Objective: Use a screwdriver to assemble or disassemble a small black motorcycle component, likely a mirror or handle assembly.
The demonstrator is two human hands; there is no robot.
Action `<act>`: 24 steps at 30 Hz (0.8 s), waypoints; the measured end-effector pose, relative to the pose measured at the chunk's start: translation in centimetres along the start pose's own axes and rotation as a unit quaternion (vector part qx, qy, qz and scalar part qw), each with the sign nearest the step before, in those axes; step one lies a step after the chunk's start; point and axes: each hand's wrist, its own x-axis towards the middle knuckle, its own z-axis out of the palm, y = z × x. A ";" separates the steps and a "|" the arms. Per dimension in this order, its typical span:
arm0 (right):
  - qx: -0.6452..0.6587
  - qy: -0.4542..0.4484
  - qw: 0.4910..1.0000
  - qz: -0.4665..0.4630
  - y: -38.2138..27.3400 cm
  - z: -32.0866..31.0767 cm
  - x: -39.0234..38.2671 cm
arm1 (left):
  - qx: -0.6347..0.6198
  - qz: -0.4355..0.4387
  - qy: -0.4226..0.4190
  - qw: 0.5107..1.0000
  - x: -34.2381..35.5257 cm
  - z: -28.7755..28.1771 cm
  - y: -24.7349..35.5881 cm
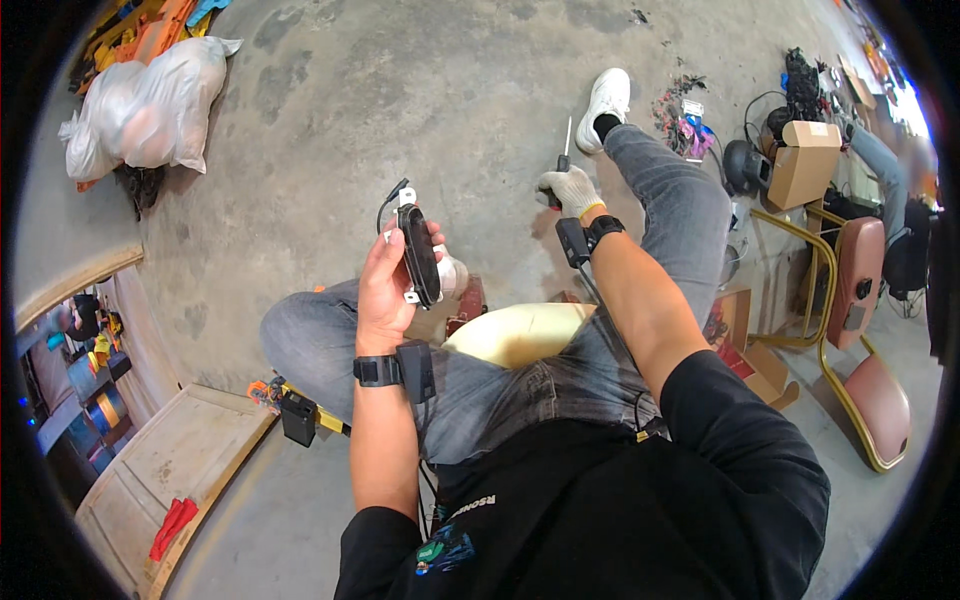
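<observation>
My left hand [380, 275], bare, is closed around an oblong black device [420, 255] with a glossy face. White tabs stick out at both its ends, and a short black cable [388, 203] loops from its top. My right hand [574, 193], in a whitish work glove, grips a screwdriver [564, 158] whose shaft points away from me. The screwdriver is apart from the device. Between my thighs shows a pale yellow padded piece [525, 335], partly hidden by my legs.
A stuffed white plastic bag [150, 110] lies at the far left. On the right stand a gold-framed chair [828, 280] and cardboard boxes [805, 165], with a welding mask [745, 167] beside them. Small debris [680, 110] litters the floor past my shoe. A wooden panel [170, 470] is at lower left.
</observation>
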 end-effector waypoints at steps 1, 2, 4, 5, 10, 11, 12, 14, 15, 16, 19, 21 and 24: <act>-0.137 -0.002 0.986 -0.090 0.1 -0.6 -0.1 | -0.001 0.000 -0.003 1.000 0.1 -0.1 -0.1; -0.271 -0.003 0.946 -0.177 0.3 -1.1 -0.2 | -0.002 0.001 -0.016 1.000 0.2 -0.2 -0.3; 0.040 0.038 0.998 0.015 -2.4 -0.3 -0.4 | -0.003 0.007 -0.027 1.000 0.0 -0.5 -0.3; 0.346 0.073 0.912 0.205 -3.3 -0.4 -0.4 | -0.001 0.013 -0.032 0.999 -0.1 -0.4 -0.2; 0.327 0.045 0.933 0.145 -8.5 -2.1 -3.0 | -0.016 0.031 -0.053 0.998 -0.5 -0.9 0.0; 0.302 0.039 0.943 0.132 -9.7 -2.5 -3.7 | -0.029 0.032 -0.059 0.997 -0.5 -1.0 0.0; 0.301 0.039 0.944 0.125 -10.2 -2.8 -4.1 | -0.043 0.034 -0.065 0.996 -0.4 -1.1 0.1; 0.265 0.021 0.953 0.147 -11.2 -4.1 -5.0 | -0.065 0.036 -0.089 0.993 -0.1 -0.7 -0.1; 0.262 0.001 0.955 0.142 -12.5 -4.1 -6.1 | -0.086 0.035 -0.104 0.990 -0.1 -1.0 0.0; 0.258 -0.022 0.956 0.137 -14.2 -4.3 -7.7 | -0.098 0.037 -0.117 0.988 -0.3 -1.2 0.1; 0.171 -0.063 0.982 0.043 -19.0 -5.5 -13.0 | -0.085 0.044 -0.103 0.990 -0.5 -1.1 0.2; 0.113 -0.066 0.991 -0.015 -21.0 -6.0 -16.0 | -0.086 0.036 -0.080 0.992 -0.4 -0.8 0.2; 0.128 -0.012 0.991 -0.041 -22.2 -6.5 -18.6 | -0.080 0.037 -0.104 0.991 -0.4 -1.1 0.1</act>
